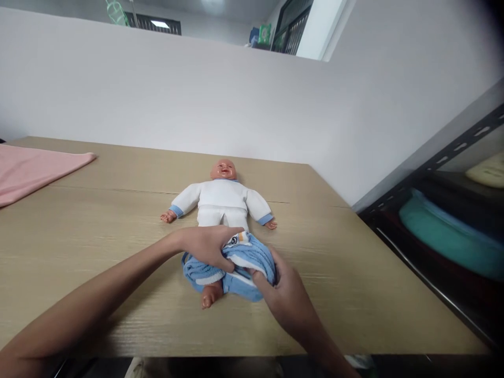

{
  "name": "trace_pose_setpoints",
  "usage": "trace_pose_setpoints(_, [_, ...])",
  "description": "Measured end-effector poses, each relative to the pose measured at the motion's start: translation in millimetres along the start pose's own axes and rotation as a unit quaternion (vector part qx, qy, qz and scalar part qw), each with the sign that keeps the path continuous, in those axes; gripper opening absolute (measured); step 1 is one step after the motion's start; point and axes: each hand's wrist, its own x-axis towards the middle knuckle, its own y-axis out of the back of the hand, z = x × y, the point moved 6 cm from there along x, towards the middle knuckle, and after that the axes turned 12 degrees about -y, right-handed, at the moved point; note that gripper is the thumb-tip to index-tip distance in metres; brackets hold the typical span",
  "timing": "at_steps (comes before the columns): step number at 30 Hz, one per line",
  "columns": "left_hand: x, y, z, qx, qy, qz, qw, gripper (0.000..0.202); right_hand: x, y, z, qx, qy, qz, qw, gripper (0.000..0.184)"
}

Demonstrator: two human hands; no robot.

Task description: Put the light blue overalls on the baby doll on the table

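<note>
A baby doll (222,197) is laid on its back near the middle of a pale wooden table (98,247), with its head toward the wall and its arms spread. It is dressed in a white long-sleeved top with light-blue cuffs, and white is also seen over the hips. A blue garment (246,257), trimmed with white bands and bunched into thick folds, is gathered round the doll's legs; one bare foot is left showing below the folds. The left hand (207,245) is closed over the upper part of the bunched fabric, its fingers curled into it. The lower right edge is pinched between thumb and fingers of the right hand (285,291). A pink cloth (35,168) is spread flat at the table's far left, well apart from the doll. A plain white partition wall (236,105) is set behind the table. At the right, a dark metal shelf rack (452,157) is seen, on which a teal rounded item (449,236) is kept.
</note>
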Motion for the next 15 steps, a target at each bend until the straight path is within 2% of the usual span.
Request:
trace_pose_setpoints(3, [-2.3, -6.9, 6.5, 0.059, -0.014, -0.031, 0.998, 0.045, -30.3, -19.9, 18.0, 0.029, -0.048, -0.032, 0.998, 0.039])
trace_pose_setpoints(6, [-3.6, -15.4, 6.0, 0.081, -0.016, -0.071, 0.994, 0.031, -48.7, -36.1, 37.9, 0.013, -0.046, 0.005, 0.999, 0.042])
trace_pose_setpoints(9, [-2.7, -23.9, -1.0, 0.108, 0.013, -0.1, 0.989, 0.027, -52.9, -38.4, 49.4, -0.053, 0.007, 0.099, 0.994, 0.044])
trace_pose_setpoints(11, [-0.4, -29.8, -5.3, 0.136, 0.031, -0.112, 0.984, 0.029, -52.3, -36.0, 48.9, -0.096, 0.064, 0.152, 0.982, 0.037])
trace_pose_setpoints(15, [6.4, -38.1, -10.1, 0.175, 0.055, -0.099, 0.978, 0.03, -50.4, -29.3, 43.4, -0.145, 0.136, 0.218, 0.956, 0.026])
